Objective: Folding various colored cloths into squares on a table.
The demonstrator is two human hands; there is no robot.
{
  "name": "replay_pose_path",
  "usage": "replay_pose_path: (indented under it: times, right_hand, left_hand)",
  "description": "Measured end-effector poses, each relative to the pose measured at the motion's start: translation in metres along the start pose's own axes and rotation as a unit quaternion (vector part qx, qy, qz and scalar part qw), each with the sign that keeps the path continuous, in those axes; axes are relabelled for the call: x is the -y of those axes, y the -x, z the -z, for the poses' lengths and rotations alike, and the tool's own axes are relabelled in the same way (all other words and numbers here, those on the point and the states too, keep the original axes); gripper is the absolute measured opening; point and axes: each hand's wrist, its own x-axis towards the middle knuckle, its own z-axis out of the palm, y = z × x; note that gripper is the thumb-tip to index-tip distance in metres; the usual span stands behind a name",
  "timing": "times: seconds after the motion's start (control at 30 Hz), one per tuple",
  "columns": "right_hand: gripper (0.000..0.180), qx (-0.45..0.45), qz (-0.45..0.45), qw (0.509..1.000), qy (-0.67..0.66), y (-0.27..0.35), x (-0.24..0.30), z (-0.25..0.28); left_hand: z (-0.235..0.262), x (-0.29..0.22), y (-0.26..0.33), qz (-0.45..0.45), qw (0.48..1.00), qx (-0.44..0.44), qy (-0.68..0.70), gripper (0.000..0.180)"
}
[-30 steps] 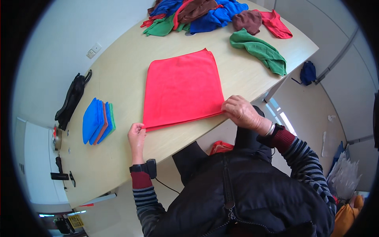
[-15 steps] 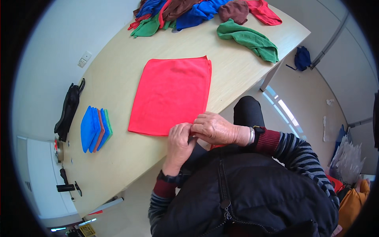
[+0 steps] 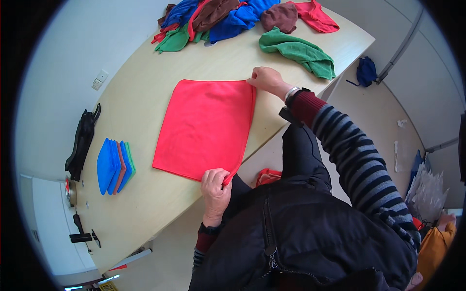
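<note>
Cloth [image 3: 206, 123]: lies left, right edge between your grips
Left hand [image 3: 215, 190]: pinches near corner
Right hand [image 3: 268, 80]: pinches far corner

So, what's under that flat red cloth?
The table shows around the cloth and supports most of it; the corner in the left hand reaches past the edge. Anything directly beneath is covered, so I can't tell.

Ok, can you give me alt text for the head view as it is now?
Red cloth laid on a table, its near right corner gripped by the left hand and its far right corner by the right hand. Folded blue, brown and green cloths sit to the left; loose cloths lie on the far side.
</note>
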Motion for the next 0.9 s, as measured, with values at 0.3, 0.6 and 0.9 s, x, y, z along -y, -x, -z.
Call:
replay_pose_path:
  times: [0.3,0.6,0.9]
  right_hand:
    - [0.021,0.029,0.035,0.999,-0.012,-0.008,0.021,-0.004]
    - [0.021,0.207,-0.054,0.977,-0.023,0.005,0.007,0.007]
    - [0.008,0.265,-0.109,0.955,-0.083,0.019,0.01,0.02]
  left_hand:
    - [0.009,0.003,0.017,0.003,1.0,0.003,-0.007,0.024]
    - [0.012,0.002,0.025,-0.007,1.0,-0.01,-0.009,0.025]
    - [0.026,-0.001,0.04,0.034,0.998,-0.057,0.001,0.021]
